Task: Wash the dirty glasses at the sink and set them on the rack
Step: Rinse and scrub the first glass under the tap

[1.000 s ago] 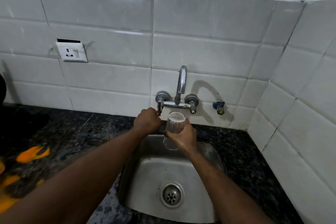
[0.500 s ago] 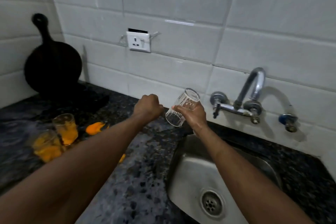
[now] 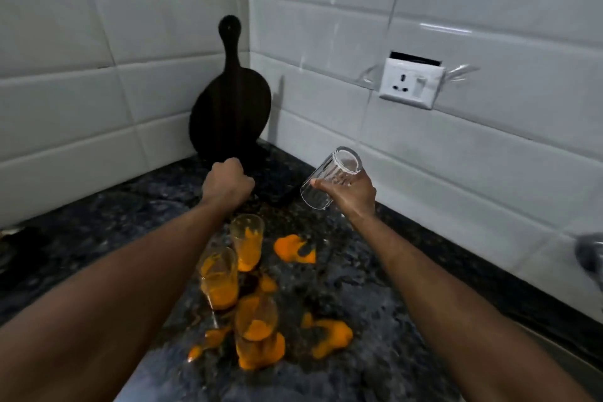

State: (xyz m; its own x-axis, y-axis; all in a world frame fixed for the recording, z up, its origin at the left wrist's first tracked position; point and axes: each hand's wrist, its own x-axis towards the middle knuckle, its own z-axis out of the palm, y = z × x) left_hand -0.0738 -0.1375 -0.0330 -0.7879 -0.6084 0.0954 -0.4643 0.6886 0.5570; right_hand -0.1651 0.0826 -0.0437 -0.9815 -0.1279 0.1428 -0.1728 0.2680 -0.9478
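My right hand grips a clear, clean-looking glass, tilted with its base up and to the right, above the dark counter. My left hand is a closed fist with nothing in it, just left of the glass and in front of the black board. Below my hands stand three dirty glasses smeared with orange: one farthest, one in the middle, one nearest. No rack is in view.
A black round board with a handle leans in the tiled corner. Orange spills lie on the dark speckled counter. A white wall socket is at the right. A blurred bit of tap shows at the right edge.
The view has swung left from the sink to the counter corner. My right hand carried the glass away from the tap, and my left fist moved along beside it.
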